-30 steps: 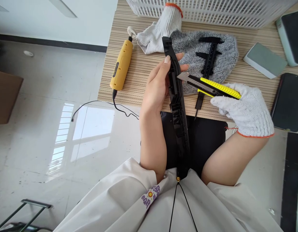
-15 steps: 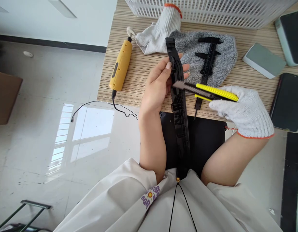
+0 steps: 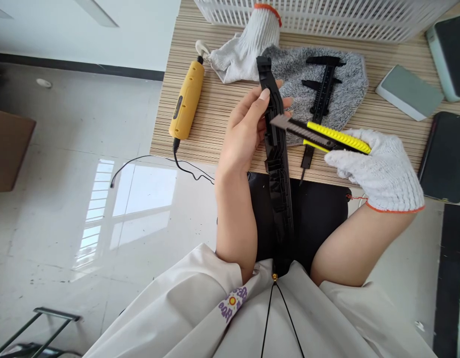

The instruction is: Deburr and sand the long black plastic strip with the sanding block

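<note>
My bare left hand is closed around the upper part of a long black plastic part, thumb on its face and fingertips showing past its right side. The part's lower end reaches down over my lap. In a white knit glove, my right hand grips a yellow and black utility knife. Its blade is out and points left, with the tip over the black part just below my left thumb; whether it touches cannot be made out. Behind lies a black caliper on a grey cloth.
A yellow rotary tool with a cord lies on the left of the table. A white glove rests below a white basket. At the right are a grey-green block, a dark phone-like object and a pale green device.
The knife in my right hand has shifted slightly right, its blade tip a little higher over the black part. My left thumb has moved slightly up and right along the part.
</note>
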Tool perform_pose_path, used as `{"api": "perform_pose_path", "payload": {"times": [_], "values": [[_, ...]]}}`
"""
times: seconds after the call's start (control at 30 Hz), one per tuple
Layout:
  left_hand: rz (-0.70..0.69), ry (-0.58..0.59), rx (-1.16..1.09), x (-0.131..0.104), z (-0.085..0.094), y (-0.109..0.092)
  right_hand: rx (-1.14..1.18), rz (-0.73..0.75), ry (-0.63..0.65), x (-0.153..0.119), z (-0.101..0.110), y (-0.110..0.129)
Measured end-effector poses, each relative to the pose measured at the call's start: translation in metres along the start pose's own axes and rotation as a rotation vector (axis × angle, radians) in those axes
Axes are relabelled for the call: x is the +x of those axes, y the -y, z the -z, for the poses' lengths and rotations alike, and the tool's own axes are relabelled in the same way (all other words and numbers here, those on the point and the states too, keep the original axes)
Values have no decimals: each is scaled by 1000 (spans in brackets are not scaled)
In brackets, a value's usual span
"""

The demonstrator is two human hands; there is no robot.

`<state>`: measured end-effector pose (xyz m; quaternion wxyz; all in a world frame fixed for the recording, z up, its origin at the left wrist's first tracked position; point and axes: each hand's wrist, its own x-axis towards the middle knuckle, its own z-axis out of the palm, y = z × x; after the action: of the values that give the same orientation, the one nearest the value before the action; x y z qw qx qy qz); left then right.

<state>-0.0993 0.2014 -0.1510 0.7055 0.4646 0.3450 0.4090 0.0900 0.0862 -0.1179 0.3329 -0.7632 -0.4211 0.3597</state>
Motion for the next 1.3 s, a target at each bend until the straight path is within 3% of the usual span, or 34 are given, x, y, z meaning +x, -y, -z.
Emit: {"api": "perform_pose_path", "payload": {"times": [0.13,0.27,0.4,0.47,0.6,0.7,0.83,0.93,1.03,1.13,1.23,1.3], "values": [[-23,16,15,-2,0,0,-25,-22,90,-2,-1,2],[-32,27,55,-3,1,0,68,-77,-84,0,-1,-2],[-52,27,97,-2,4,0,3,-97,188,-3,8,-6],[-56,4,126,-2,4,0,-34,-107,252,-4,11,-6],[-62,-1,154,-2,4,1,-64,-95,129,-5,9,-3],[-77,32,175,-2,4,1,-56,-65,205,-4,7,-2],[-75,65,152,-3,5,1,-62,-79,116,-4,6,-2],[-31,55,146,-3,4,0,-40,-86,170,-4,5,0],[34,19,146,-3,2,-2,-38,-77,97,-4,4,1],[70,-3,136,-2,1,-2,-51,-73,157,-3,3,1],[73,2,142,-2,2,-1,-27,-55,47,-3,2,1],[60,14,150,-2,2,-1,-28,-59,69,-2,2,2]]}}
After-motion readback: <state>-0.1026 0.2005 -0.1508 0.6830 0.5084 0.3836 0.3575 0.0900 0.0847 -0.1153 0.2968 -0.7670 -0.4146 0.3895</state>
